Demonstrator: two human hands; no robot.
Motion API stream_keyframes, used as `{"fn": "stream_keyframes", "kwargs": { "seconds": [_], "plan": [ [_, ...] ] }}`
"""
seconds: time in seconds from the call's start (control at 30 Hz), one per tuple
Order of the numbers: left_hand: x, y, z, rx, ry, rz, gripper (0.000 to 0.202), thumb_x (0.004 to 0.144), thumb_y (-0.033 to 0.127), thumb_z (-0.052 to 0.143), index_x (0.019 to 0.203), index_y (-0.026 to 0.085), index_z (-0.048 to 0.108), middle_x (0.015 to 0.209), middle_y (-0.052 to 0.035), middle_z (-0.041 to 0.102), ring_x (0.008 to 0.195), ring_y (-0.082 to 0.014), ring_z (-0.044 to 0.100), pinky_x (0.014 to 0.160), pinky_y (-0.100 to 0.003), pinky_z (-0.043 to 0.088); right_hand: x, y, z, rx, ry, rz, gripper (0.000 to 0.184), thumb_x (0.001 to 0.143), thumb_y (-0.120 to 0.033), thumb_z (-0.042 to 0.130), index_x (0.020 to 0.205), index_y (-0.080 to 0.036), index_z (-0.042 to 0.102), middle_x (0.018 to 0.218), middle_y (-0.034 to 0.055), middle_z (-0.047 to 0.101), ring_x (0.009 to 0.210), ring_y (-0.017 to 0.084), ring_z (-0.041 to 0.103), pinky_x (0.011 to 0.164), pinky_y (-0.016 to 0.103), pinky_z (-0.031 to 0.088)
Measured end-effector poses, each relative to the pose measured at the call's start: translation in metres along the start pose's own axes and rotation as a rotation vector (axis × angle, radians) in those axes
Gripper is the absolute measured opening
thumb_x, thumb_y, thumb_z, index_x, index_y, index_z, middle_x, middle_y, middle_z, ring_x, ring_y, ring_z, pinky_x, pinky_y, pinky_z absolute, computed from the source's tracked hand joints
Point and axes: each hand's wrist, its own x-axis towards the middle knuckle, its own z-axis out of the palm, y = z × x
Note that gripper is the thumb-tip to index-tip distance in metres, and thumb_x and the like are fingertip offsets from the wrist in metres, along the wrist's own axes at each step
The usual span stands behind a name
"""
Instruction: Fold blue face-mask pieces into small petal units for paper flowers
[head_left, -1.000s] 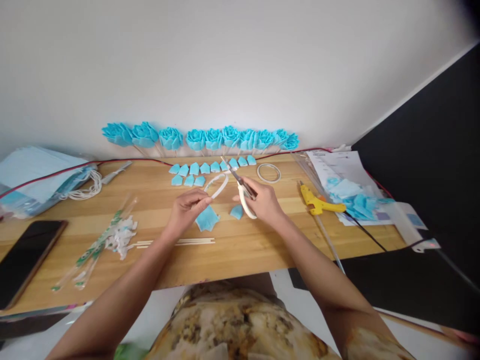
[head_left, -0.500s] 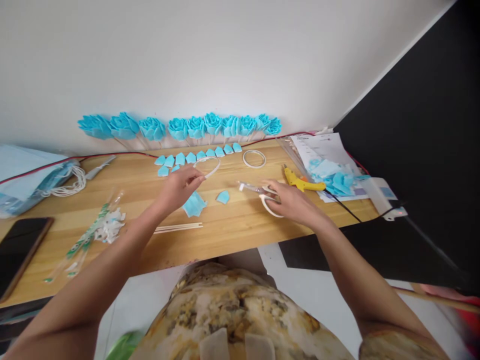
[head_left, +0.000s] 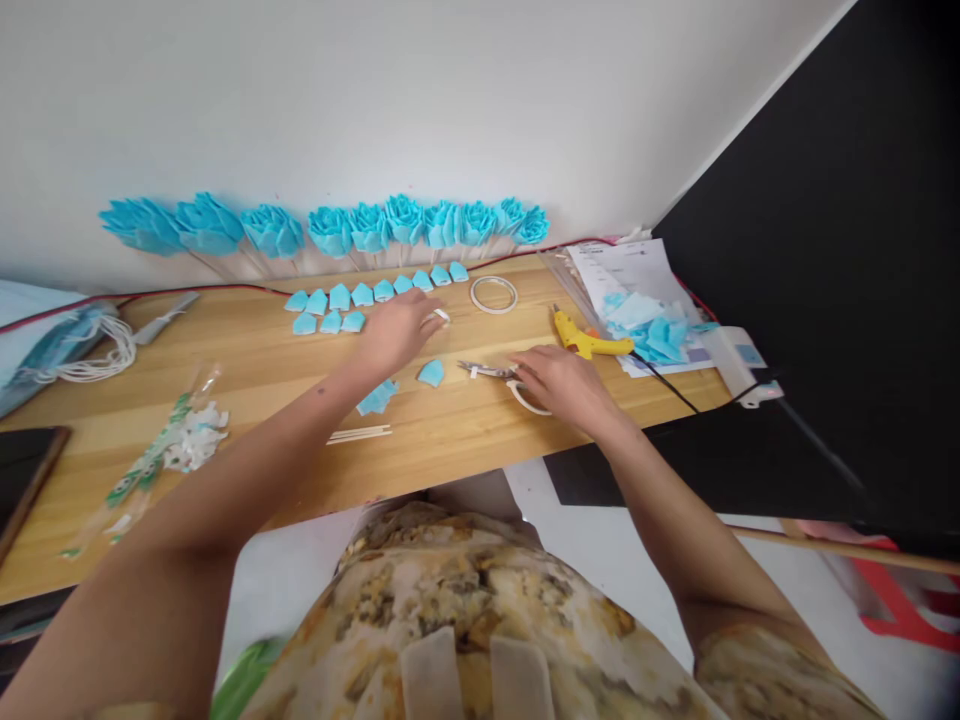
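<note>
My left hand (head_left: 397, 328) pinches a white, curved, tape-like band (head_left: 442, 316) toward the table's (head_left: 465, 430) back edge | likely light, bendable: hold by rim | my right hand (head_left: 564, 383) touches cream-handled metal scissors (head_left: 495, 372), grip unclear, between front and back edges

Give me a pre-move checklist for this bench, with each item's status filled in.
1. Scissors near a hand: ok, the right hand is at their handles.
2. Scissor blades clear: not ok, a small white scrap shows at them.
3. Left hand gripping the white item at its fingertips: cannot tell.
4. Small blue pieces all in rows: not ok, one loose piece lies left of the scissors.
5. Glue gun cool: cannot tell.
6. Blue flowers apart from the scissors: ok, along the wall.
</note>
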Motion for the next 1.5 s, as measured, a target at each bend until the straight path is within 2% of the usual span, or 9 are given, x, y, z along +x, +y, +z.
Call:
{"fn": "stream_keyframes", "kwargs": {
  "seconds": [0.1, 0.23, 0.5, 0.73, 0.9, 1.1, 1.27, 1.4, 1.5],
  "plan": [
    [-0.008, -0.006, -0.006, -0.074, 0.013, -0.053, 0.044, 0.097, 0.023, 0.046, 0.137, 0.018, 0.063, 0.120, -0.0125, 0.072, 0.107, -0.0276, 0.068, 0.091, -0.038, 0.051, 0.013, -0.009, 0.012, 0.132, 0.045, -0.005, 0.025, 0.100, -0.023, 0.051, 0.110, -0.018, 0.073, 0.108, 0.0096, 0.076, 0.100, 0.024, 0.069, 0.082, 0.032, 0.047],
    [-0.009, -0.019, 0.002, -0.173, -0.034, -0.025, 0.047, 0.095, 0.016, 0.041, 0.136, 0.015, 0.064, 0.131, -0.0116, 0.070, 0.119, -0.0252, 0.065, 0.102, -0.038, 0.049, 0.025, -0.018, 0.026, 0.210, 0.055, 0.020, 0.017, 0.097, -0.020, 0.056, 0.099, -0.019, 0.073, 0.102, 0.0076, 0.077, 0.094, 0.022, 0.069, 0.081, 0.031, 0.046],
    [-0.001, -0.020, 0.015, 0.014, -0.099, -0.023, 0.045, 0.091, 0.018, 0.050, 0.132, 0.024, 0.069, 0.119, -0.0099, 0.075, 0.107, -0.0304, 0.069, 0.084, -0.037, 0.052, 0.022, -0.021, 0.034, 0.161, 0.100, 0.064, 0.018, 0.097, -0.020, 0.054, 0.092, -0.018, 0.071, 0.095, 0.0085, 0.075, 0.092, 0.023, 0.068, 0.079, 0.031, 0.046],
    [-0.008, 0.000, -0.009, -0.121, 0.018, 0.026, 0.032, 0.093, 0.023, 0.052, 0.114, 0.019, 0.076, 0.108, -0.0097, 0.075, 0.095, -0.0247, 0.068, 0.080, -0.034, 0.049, 0.020, -0.018, 0.039, 0.220, 0.171, 0.029, 0.019, 0.098, -0.021, 0.052, 0.098, -0.020, 0.071, 0.098, 0.0080, 0.075, 0.093, 0.022, 0.067, 0.082, 0.032, 0.049],
    [-0.035, 0.009, -0.022, -0.195, -0.048, 0.074, 0.023, 0.094, 0.024, 0.054, 0.093, 0.019, 0.076, 0.093, -0.0074, 0.075, 0.082, -0.0203, 0.066, 0.073, -0.031, 0.046, 0.019, -0.019, 0.040, 0.207, 0.176, 0.015, 0.019, 0.098, -0.021, 0.051, 0.092, -0.020, 0.069, 0.092, 0.0078, 0.073, 0.090, 0.021, 0.066, 0.079, 0.031, 0.047],
    [-0.068, 0.023, -0.014, 0.080, -0.203, 0.201, 0.027, 0.098, 0.026, 0.049, 0.087, 0.016, 0.072, 0.087, -0.0115, 0.071, 0.086, -0.0253, 0.063, 0.069, -0.034, 0.041, 0.020, -0.020, 0.043, 0.143, 0.168, 0.018, 0.019, 0.099, -0.021, 0.049, 0.088, -0.019, 0.065, 0.090, 0.0096, 0.071, 0.089, 0.023, 0.064, 0.077, 0.032, 0.045],
    [-0.074, 0.034, -0.005, 0.270, -0.256, 0.198, 0.025, 0.097, 0.026, 0.052, 0.084, 0.015, 0.070, 0.087, -0.0137, 0.069, 0.086, -0.0289, 0.061, 0.066, -0.038, 0.039, 0.021, -0.019, 0.046, 0.136, 0.184, 0.038, 0.020, 0.098, -0.021, 0.045, 0.089, -0.020, 0.063, 0.090, 0.0107, 0.071, 0.089, 0.025, 0.064, 0.078, 0.034, 0.046],
    [-0.069, 0.033, 0.002, 0.247, -0.225, 0.156, 0.025, 0.094, 0.018, 0.048, 0.078, 0.016, 0.068, 0.083, -0.0132, 0.068, 0.085, -0.0282, 0.061, 0.064, -0.037, 0.039, 0.019, -0.017, 0.049, 0.308, 0.233, 0.131, 0.018, 0.097, -0.024, 0.047, 0.090, -0.020, 0.063, 0.092, 0.0091, 0.072, 0.088, 0.023, 0.065, 0.080, 0.035, 0.048],
    [-0.065, 0.028, 0.000, -0.055, -0.108, 0.037, 0.022, 0.088, 0.017, 0.050, 0.073, 0.017, 0.066, 0.079, -0.0099, 0.068, 0.081, -0.0239, 0.060, 0.067, -0.035, 0.041, 0.019, -0.017, 0.048, 0.668, 0.327, 0.271, 0.021, 0.096, -0.036, 0.051, 0.087, -0.021, 0.062, 0.081, 0.0034, 0.070, 0.072, 0.017, 0.063, 0.070, 0.031, 0.049]
  ]
}}
